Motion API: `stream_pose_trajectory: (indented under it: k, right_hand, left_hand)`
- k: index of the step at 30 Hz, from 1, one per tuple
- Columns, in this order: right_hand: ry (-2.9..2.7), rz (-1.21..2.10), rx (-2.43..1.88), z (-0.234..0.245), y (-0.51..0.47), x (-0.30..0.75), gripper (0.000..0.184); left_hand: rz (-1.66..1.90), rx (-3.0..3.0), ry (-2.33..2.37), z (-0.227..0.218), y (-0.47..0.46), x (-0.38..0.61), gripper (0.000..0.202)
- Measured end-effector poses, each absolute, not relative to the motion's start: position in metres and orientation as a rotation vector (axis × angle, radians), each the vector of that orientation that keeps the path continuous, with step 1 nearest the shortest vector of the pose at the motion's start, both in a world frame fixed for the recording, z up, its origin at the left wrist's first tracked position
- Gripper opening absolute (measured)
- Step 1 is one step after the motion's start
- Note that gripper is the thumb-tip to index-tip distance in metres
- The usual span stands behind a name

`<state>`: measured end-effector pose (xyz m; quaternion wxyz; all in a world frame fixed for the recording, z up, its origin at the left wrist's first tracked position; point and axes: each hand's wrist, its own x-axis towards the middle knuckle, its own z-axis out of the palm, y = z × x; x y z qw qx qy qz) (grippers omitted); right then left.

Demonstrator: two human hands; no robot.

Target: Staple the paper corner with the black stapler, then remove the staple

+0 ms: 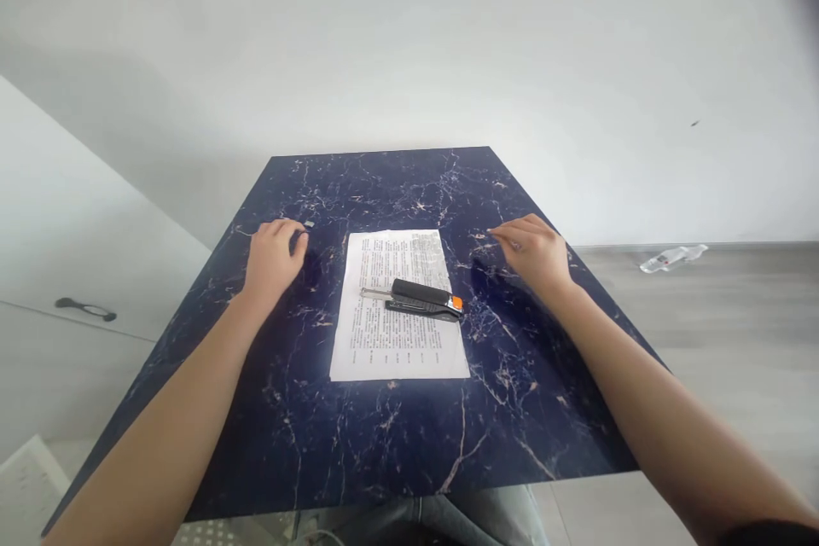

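A black stapler (426,299) with an orange end lies on sheets of printed paper (397,358) on the dark blue marbled table. Its top is raised off its base, and a thin metal piece (376,293) sticks out to the left. My left hand (274,254) rests on the table left of the paper, fingers curved and thumb apart. Just beyond its fingertips is a small silvery piece (309,224), too small to name. Right of the paper, my right hand (532,252) has its fingertips pressed together; whatever they may hold is hidden.
The marbled table (384,444) has its far edge by a white wall (409,43). On the floor at right lies a clear plastic packet (674,258). A white cabinet with a dark handle (85,308) stands at left.
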<state>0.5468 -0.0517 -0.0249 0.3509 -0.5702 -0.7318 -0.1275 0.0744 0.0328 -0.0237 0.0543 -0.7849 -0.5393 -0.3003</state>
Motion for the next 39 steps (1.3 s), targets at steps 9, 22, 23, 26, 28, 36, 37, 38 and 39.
stream_pose_trajectory:
  k: [9, 22, 23, 26, 28, 36, 37, 38, 39]
  right_hand:
    - [-2.015, -0.223, -1.831, -0.047, -0.034, 0.557, 0.031]
    - [-1.561, -0.022, -1.725, -0.051, -0.029, 0.569, 0.049]
    - [-1.513, -0.016, -1.737, -0.05, -0.03, 0.569, 0.047]
    - [-1.508, -0.047, -1.717, -0.043, -0.036, 0.564, 0.042]
    - [-1.574, -0.072, -1.644, -0.038, -0.042, 0.553, 0.041]
    - [-1.831, 0.027, -1.379, -0.029, -0.066, 0.503, 0.033]
    - [-1.843, 0.044, -1.37, -0.028, -0.068, 0.499, 0.032]
    - [-1.853, 0.062, -1.358, -0.028, -0.071, 0.495, 0.032]
    - [-1.862, 0.081, -1.343, -0.027, -0.074, 0.491, 0.031]
  left_hand:
    - [-0.331, -2.613, -1.865, -0.041, 0.054, 0.054, 0.057]
    - [-0.582, -2.592, -1.679, -0.044, 0.058, 0.051, 0.037]
    - [-0.596, -2.595, -1.68, -0.043, 0.058, 0.052, 0.034]
    - [-0.681, -2.575, -1.648, -0.037, 0.052, 0.061, 0.025]
    - [-0.768, -2.57, -1.591, -0.03, 0.042, 0.072, 0.022]
    - [-1.191, -2.877, -1.542, -0.017, -0.013, 0.126, 0.018]
    - [-1.201, -2.949, -1.509, -0.017, -0.018, 0.131, 0.017]
    - [-1.214, -3.005, -1.471, -0.017, -0.023, 0.137, 0.016]
    - [-1.234, -3.047, -1.434, -0.018, -0.028, 0.142, 0.015]
